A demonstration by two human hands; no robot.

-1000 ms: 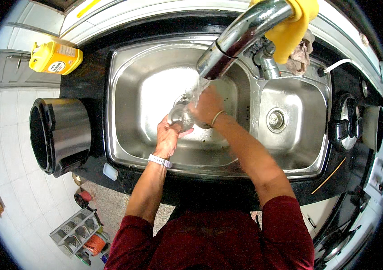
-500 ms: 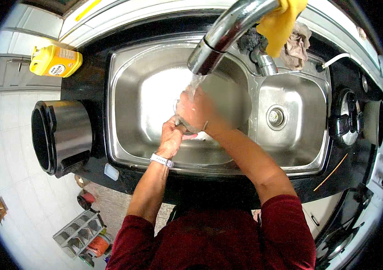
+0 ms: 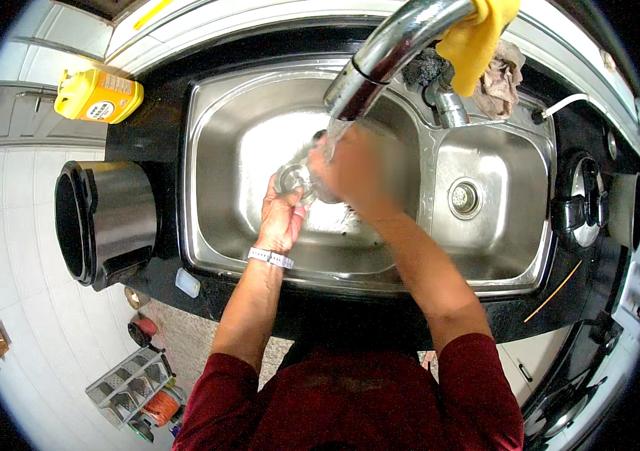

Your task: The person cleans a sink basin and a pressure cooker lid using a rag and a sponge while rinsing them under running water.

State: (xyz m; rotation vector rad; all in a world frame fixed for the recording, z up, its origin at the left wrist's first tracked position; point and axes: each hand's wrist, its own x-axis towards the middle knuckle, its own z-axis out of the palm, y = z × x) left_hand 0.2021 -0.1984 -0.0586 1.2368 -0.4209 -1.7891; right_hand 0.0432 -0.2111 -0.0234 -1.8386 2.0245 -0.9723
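Over the large sink basin (image 3: 218,218), my left hand (image 3: 281,222) is closed around a small clear round glass (image 3: 290,179). Its round end faces up, and my thumb presses its side. A white band circles my left wrist. Just right of the glass, my right hand (image 3: 346,161) is smeared by motion under the running water (image 3: 333,139). Whether its fingers hold anything is hidden by the blur. The water falls from the chrome faucet (image 3: 357,86) above both hands. Part of the basin beyond my right hand is blurred too.
A smaller basin (image 3: 512,225) with a drain adjoins on the right. A yellow cloth (image 3: 478,45) hangs on the faucet, with a crumpled rag (image 3: 499,83) behind. To the left stand a steel pot-like container (image 3: 121,218) and a yellow jug (image 3: 100,96). A thin stick (image 3: 553,292) lies right.
My right hand has moved slightly up and right, away from my left. My left hand has risen a little, and the clear glass it holds now shows.
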